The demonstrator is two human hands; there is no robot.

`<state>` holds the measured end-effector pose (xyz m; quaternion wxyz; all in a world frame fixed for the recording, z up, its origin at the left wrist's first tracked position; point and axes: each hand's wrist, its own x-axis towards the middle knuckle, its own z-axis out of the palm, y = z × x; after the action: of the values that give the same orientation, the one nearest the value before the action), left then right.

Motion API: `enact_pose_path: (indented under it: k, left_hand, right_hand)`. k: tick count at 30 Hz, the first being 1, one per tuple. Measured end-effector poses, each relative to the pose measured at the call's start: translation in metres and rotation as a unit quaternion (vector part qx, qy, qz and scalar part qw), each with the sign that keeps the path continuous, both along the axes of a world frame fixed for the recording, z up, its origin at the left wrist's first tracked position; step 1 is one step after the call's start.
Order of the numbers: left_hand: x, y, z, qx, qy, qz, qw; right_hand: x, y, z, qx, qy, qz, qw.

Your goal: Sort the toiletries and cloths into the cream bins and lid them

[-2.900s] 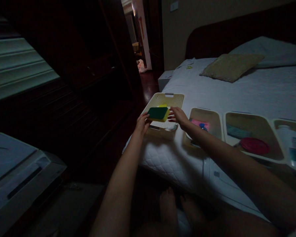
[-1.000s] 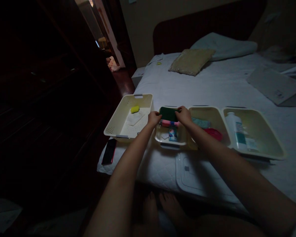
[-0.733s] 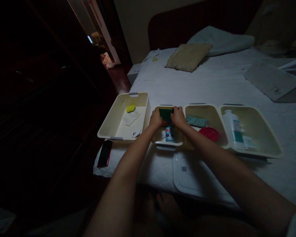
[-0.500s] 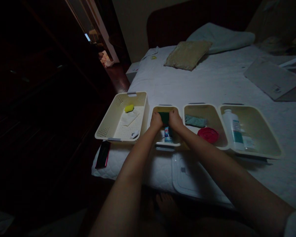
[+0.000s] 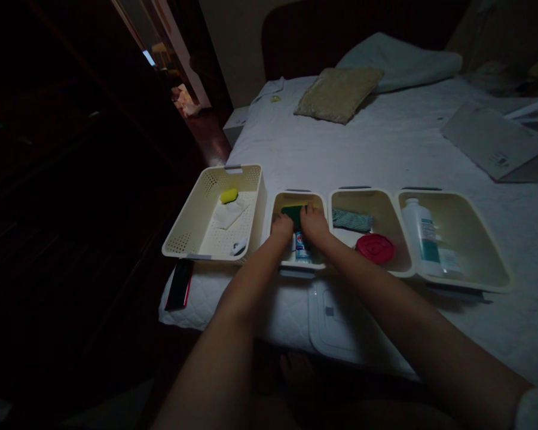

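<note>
Both my hands reach into the small cream bin [image 5: 274, 206], second from the left. Between them is a dark green scouring pad [image 5: 292, 214], with a thin yellow strip showing along its far edge. My left hand [image 5: 281, 227] is closed at the pad's left corner. At its right edge, my right hand [image 5: 314, 221] is closed with the fingers bent over it; the exact grip is partly hidden. A blue-and-white labelled can or bottle [image 5: 302, 246] lies in the near part of the same bin, below the pad.
To the left stands a perforated basket [image 5: 192, 222] with a yellow sponge [image 5: 228, 196] and white cloth. Two bins on the right hold a folded cloth [image 5: 352, 220], a red roll [image 5: 375, 248] and a white bottle [image 5: 424, 236]. A clear lid [image 5: 329, 328] and phone [image 5: 179, 283] lie near the bed's edge.
The green scouring pad and both hands have gone lower into the bin, and the pad's yellow edge now shows. The view has shifted slightly.
</note>
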<state>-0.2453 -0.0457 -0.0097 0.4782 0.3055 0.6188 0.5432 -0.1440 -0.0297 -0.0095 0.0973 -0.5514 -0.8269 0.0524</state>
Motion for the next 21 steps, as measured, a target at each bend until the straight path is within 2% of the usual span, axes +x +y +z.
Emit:
enact_pose_path:
  k: [2, 5, 6, 7, 9, 10, 11, 13, 17, 21]
  left_hand:
    - [0.001, 0.0, 0.001, -0.058, 0.145, -0.07, 0.985]
    - [0.001, -0.001, 0.004, -0.111, 0.314, -0.133, 0.934]
    - [0.001, -0.001, 0.005, -0.119, 0.382, -0.153, 0.904]
    - [0.001, -0.002, 0.006, -0.127, 0.458, -0.178, 0.862]
    - [0.002, -0.004, 0.009, -0.143, 0.598, -0.233, 0.753]
    - [0.002, -0.005, 0.011, -0.147, 0.645, -0.253, 0.706]
    - [0.003, -0.006, 0.012, -0.144, 0.672, -0.264, 0.677]
    - [0.003, -0.009, 0.014, -0.118, 0.708, -0.278, 0.639]
    - [-0.001, -0.013, 0.02, -0.028, 0.758, -0.295, 0.581]
    - [-0.014, -0.017, 0.033, 0.033, 0.792, -0.27, 0.546]
  right_hand:
    - [-0.002, -0.001, 0.0, -0.005, -0.037, -0.001, 0.999]
    - [-0.003, -0.001, 0.001, -0.018, -0.092, -0.007, 0.996]
    - [-0.004, -0.001, 0.001, -0.018, -0.106, -0.008, 0.994]
    - [-0.004, -0.001, 0.001, -0.013, -0.117, -0.007, 0.993]
    - [-0.004, -0.001, 0.001, -0.002, -0.13, -0.007, 0.991]
    - [-0.003, -0.001, 0.001, 0.004, -0.134, -0.007, 0.991]
    - [-0.003, -0.001, 0.001, 0.009, -0.136, -0.006, 0.991]
    - [-0.003, -0.002, 0.003, 0.018, -0.137, 0.002, 0.99]
    - [0.001, -0.003, 0.008, 0.035, -0.123, 0.028, 0.991]
    - [0.005, -0.006, 0.014, 0.031, -0.073, 0.031, 0.996]
